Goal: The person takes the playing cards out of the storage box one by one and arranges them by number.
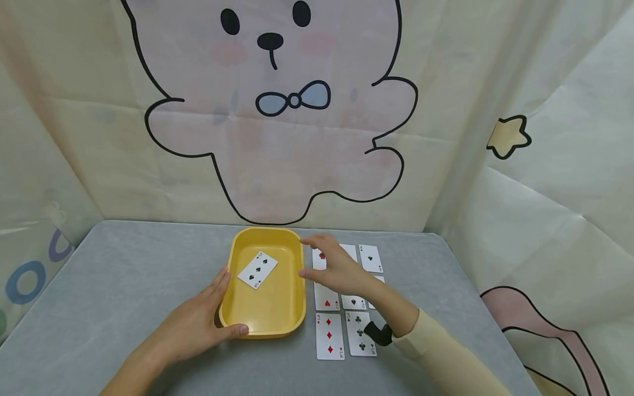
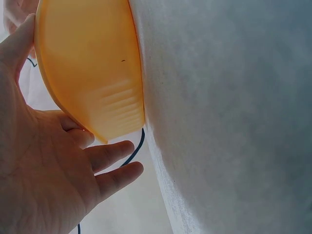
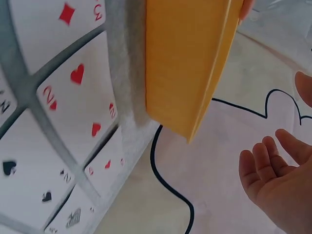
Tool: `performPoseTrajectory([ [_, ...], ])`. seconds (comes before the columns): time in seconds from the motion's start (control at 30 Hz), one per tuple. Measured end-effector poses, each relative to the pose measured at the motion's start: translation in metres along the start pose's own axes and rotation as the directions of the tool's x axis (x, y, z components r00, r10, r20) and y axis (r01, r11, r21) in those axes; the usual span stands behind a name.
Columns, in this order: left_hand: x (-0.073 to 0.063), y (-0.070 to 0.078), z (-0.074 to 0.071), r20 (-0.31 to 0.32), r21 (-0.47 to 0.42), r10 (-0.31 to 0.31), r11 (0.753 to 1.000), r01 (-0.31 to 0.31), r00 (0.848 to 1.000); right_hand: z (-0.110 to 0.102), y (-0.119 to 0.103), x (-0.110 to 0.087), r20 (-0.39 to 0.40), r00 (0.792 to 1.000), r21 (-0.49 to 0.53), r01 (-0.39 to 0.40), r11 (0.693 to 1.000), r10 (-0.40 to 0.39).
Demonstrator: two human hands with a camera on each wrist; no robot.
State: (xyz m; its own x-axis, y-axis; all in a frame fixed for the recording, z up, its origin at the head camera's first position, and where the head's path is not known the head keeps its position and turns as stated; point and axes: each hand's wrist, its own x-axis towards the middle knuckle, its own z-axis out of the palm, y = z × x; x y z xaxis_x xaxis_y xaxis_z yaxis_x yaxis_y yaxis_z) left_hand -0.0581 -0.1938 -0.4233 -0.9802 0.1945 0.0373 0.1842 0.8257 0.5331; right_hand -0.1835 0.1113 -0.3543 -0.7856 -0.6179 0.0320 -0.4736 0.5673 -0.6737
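Observation:
A yellow tray (image 1: 264, 313) stands on the table with a three of spades (image 1: 257, 270) lying face up inside it, tilted. My left hand (image 1: 193, 324) holds the tray's near left corner, its thumb at the near rim and its fingers along the left side. The left wrist view shows that hand (image 2: 53, 165) at the rim, two fingers stretched out past the wall. My right hand (image 1: 337, 267) hovers by the tray's right rim, thumb and forefinger spread apart. It partly covers the card rows in the head view. The right wrist view shows this hand (image 3: 282, 170) holding nothing.
Face-up cards lie in rows right of the tray, among them a three of diamonds (image 1: 329, 336), a three of clubs (image 1: 358, 324), an ace of clubs (image 1: 371, 258) and a two of hearts (image 3: 83, 97). A printed curtain (image 1: 446, 137) surrounds the grey table (image 1: 148, 258).

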Motion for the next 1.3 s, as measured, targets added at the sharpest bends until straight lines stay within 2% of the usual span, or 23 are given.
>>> performPoseTrajectory([
  [0.2,0.000,0.000,0.000,-0.004,-0.002,0.010,1.000,-0.010,1.000,0.020,-0.005,0.018,0.014,1.000,0.041,0.022,0.999,-0.023],
  [0.43,0.001,0.000,0.000,0.013,-0.017,-0.008,1.000,0.009,1.000,0.038,-0.007,0.034,-0.002,1.000,0.087,0.024,0.996,-0.024],
  [0.6,0.003,0.000,0.000,0.016,-0.019,-0.001,1.000,0.001,1.000,0.044,-0.012,0.043,-0.019,0.999,0.097,-0.032,0.995,0.034],
  [0.8,0.000,0.001,0.001,0.007,-0.014,0.014,1.000,-0.014,1.000,0.061,-0.020,0.057,-0.055,0.993,0.077,-0.096,0.992,0.100],
  [1.07,0.000,-0.002,0.000,-0.009,-0.003,0.027,1.000,-0.027,1.000,0.088,-0.026,0.071,-0.102,0.980,0.109,-0.158,0.981,0.170],
  [1.3,-0.001,-0.002,0.000,0.000,-0.005,0.023,1.000,-0.023,1.000,0.108,-0.027,0.076,-0.122,0.962,0.146,-0.225,0.963,0.243],
])
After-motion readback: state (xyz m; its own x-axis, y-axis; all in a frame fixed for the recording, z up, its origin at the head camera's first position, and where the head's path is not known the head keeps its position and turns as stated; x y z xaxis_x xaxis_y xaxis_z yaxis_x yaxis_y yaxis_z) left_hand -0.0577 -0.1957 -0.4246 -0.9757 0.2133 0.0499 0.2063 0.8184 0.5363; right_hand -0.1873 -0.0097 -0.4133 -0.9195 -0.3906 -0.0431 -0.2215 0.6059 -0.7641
